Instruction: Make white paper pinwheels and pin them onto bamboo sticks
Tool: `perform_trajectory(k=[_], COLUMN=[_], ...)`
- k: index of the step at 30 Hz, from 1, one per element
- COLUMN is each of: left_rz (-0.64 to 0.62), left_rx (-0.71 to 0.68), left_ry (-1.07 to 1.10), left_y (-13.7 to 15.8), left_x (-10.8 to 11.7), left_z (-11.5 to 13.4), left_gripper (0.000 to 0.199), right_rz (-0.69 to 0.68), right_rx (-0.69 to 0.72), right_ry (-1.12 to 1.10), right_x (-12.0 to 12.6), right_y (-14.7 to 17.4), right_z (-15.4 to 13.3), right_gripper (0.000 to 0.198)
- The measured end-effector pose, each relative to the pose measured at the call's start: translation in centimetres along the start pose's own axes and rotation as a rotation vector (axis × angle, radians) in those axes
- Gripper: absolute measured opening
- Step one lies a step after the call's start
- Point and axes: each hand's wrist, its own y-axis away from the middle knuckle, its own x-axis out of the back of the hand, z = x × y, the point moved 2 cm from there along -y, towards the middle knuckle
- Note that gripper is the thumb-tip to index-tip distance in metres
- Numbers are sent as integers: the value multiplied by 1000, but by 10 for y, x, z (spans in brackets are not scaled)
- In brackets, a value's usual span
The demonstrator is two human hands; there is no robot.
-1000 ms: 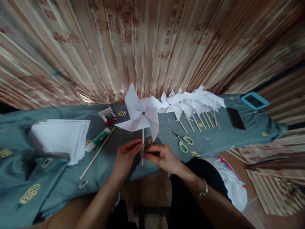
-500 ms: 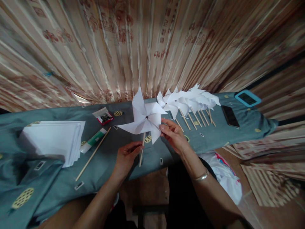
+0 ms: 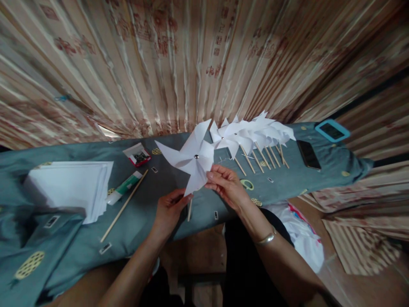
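A white paper pinwheel point(image 3: 195, 158) with a silver pin at its centre is held up over the table, its blades facing me. My left hand point(image 3: 169, 213) is closed round its thin wooden stick point(image 3: 189, 209), just under the lowest blade. On the right side, my right hand point(image 3: 227, 183) pinches the edge of one blade between thumb and fingers. Several finished-looking pinwheels point(image 3: 252, 133) lie overlapping in a row behind my right hand, their sticks pointing toward me.
Left on the grey-green cloth point(image 3: 134, 226) are a stack of white paper point(image 3: 68, 183), a green-and-white tube point(image 3: 124, 187), a loose wooden stick point(image 3: 124, 206) and a small red box of pins point(image 3: 137, 155). A phone point(image 3: 308, 154) and a blue-framed device point(image 3: 332, 130) lie far right.
The pinwheel's blades have turned on the pin, and one now hangs down by my left hand. My right hand has shifted slightly left and down with a blade edge in its fingers.
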Motion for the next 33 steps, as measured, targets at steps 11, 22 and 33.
perform_trajectory(k=[11,22,33], left_rz=[39,9,29], left_rx=[33,22,-2], left_ry=[36,-46,-19], left_y=[1,1,-2], left_x=[0,0,-1], left_z=[3,4,2], left_gripper=[28,35,22], right_rz=[316,185,126], right_rx=[453,308,109], right_ry=[396,279,48], right_x=[29,35,14], right_y=[2,-10,3], right_z=[-25,-14,-12], right_gripper=[32,38,40])
